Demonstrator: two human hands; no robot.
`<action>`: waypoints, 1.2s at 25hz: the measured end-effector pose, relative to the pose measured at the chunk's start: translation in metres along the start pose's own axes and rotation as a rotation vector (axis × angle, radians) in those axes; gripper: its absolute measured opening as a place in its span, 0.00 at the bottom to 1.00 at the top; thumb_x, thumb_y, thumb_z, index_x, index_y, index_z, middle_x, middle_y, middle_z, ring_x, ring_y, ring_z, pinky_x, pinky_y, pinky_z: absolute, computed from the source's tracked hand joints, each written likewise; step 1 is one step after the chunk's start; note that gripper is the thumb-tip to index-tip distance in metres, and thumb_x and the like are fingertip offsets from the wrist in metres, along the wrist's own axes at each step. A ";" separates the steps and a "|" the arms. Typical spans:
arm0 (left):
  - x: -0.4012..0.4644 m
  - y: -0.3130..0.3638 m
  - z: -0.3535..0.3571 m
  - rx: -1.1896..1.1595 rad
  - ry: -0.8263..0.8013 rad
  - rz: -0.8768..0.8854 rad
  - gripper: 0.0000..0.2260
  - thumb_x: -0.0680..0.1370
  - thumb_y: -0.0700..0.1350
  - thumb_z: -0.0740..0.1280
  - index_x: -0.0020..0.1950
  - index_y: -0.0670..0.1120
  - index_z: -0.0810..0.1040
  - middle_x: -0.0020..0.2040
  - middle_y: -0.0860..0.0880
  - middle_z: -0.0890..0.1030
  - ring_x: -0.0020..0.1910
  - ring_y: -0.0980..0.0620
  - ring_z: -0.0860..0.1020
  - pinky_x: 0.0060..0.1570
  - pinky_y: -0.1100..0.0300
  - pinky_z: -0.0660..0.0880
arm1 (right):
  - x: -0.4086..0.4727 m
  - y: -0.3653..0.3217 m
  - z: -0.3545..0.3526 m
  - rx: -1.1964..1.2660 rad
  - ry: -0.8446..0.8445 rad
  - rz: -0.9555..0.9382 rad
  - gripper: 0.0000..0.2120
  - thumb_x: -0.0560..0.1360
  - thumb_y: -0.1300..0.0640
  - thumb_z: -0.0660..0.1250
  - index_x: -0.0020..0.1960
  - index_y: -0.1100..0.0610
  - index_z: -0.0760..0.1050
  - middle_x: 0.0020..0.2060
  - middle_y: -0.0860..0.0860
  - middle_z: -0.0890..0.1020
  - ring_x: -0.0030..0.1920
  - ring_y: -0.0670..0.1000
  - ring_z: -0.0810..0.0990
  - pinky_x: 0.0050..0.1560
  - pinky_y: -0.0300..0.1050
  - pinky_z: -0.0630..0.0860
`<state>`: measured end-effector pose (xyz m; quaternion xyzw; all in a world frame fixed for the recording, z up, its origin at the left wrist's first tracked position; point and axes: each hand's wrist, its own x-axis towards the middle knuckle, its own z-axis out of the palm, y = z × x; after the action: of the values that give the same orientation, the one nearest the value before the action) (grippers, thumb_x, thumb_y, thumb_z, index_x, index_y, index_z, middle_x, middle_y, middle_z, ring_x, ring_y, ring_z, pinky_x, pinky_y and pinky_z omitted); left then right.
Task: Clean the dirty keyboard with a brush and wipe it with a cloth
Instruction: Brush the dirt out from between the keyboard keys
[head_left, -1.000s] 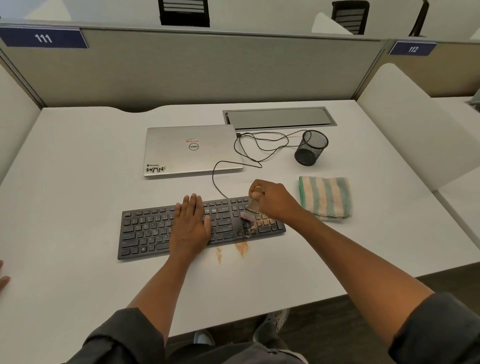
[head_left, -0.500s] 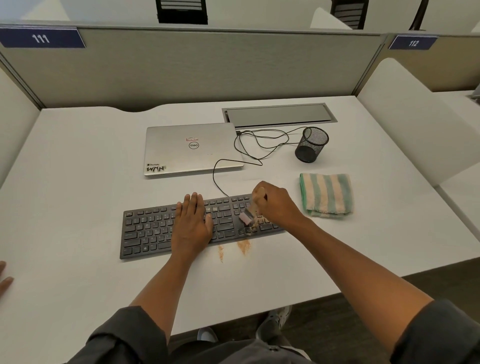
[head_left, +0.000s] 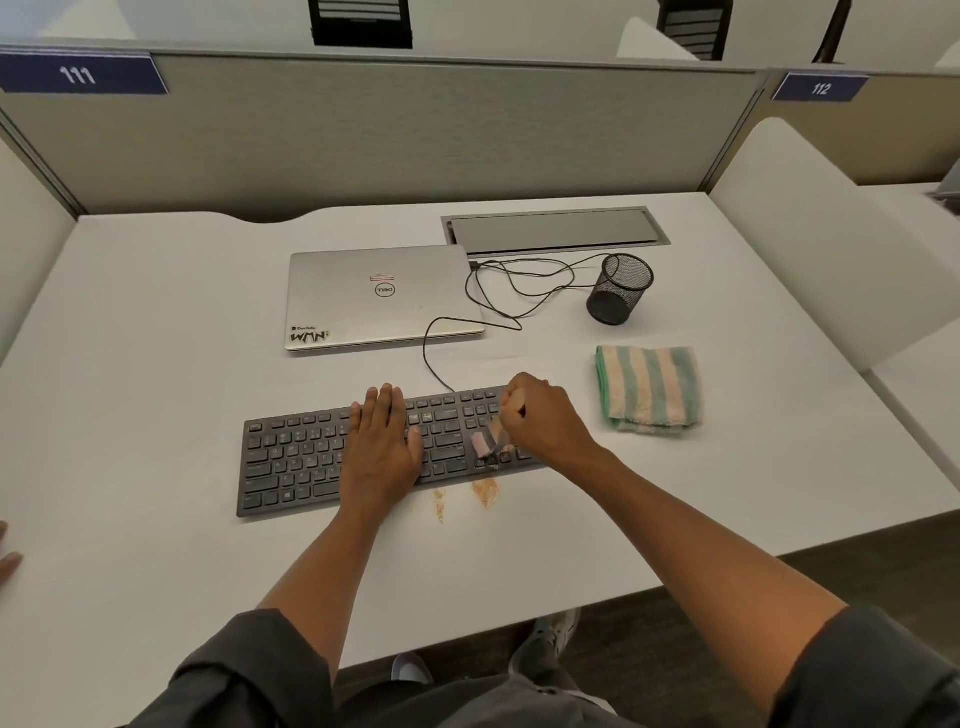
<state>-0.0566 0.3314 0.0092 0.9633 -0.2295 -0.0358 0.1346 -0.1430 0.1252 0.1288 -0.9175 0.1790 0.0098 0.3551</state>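
A dark keyboard (head_left: 296, 462) lies across the white desk (head_left: 156, 364). My left hand (head_left: 382, 447) rests flat on its middle keys with straight fingers. My right hand (head_left: 545, 421) grips a small brush (head_left: 491, 439) by its wooden handle, the pale bristles touching the keys at the keyboard's right end. Two patches of tan dust (head_left: 483, 491) lie on the desk just in front of the keyboard. A folded green and cream striped cloth (head_left: 649, 387) sits to the right of my right hand.
Behind the keyboard lies a closed silver laptop (head_left: 382, 299), with a looped black cable (head_left: 519, 291) beside it. A black mesh cup (head_left: 618, 288) stands at the back right, near a grey cable hatch (head_left: 556, 231). Another person's fingers (head_left: 8, 558) touch the desk's left edge.
The brush head has moved slightly toward the keyboard's front edge over the right-hand keys. My left hand stays flat on the keyboard.
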 end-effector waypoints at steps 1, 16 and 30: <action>0.000 0.000 0.000 0.001 0.002 0.000 0.35 0.78 0.57 0.39 0.83 0.41 0.51 0.83 0.43 0.54 0.82 0.45 0.50 0.80 0.47 0.45 | 0.001 0.000 -0.001 -0.032 0.025 -0.017 0.05 0.75 0.60 0.61 0.48 0.56 0.75 0.41 0.52 0.82 0.41 0.52 0.79 0.37 0.43 0.71; 0.000 -0.001 0.002 0.001 0.012 -0.001 0.34 0.79 0.57 0.40 0.83 0.41 0.52 0.82 0.42 0.55 0.82 0.45 0.51 0.80 0.47 0.45 | 0.039 -0.024 -0.028 -0.090 -0.125 -0.117 0.07 0.80 0.61 0.63 0.48 0.52 0.77 0.38 0.44 0.79 0.36 0.41 0.75 0.34 0.38 0.69; 0.000 0.000 -0.001 -0.010 0.015 0.004 0.35 0.79 0.57 0.39 0.83 0.41 0.53 0.82 0.42 0.55 0.82 0.45 0.51 0.80 0.48 0.44 | 0.042 -0.025 -0.013 -0.273 -0.104 -0.114 0.08 0.78 0.61 0.64 0.48 0.48 0.76 0.44 0.49 0.83 0.42 0.50 0.80 0.44 0.48 0.80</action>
<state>-0.0568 0.3312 0.0100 0.9624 -0.2304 -0.0294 0.1412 -0.0968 0.1199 0.1485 -0.9642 0.1050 0.0614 0.2359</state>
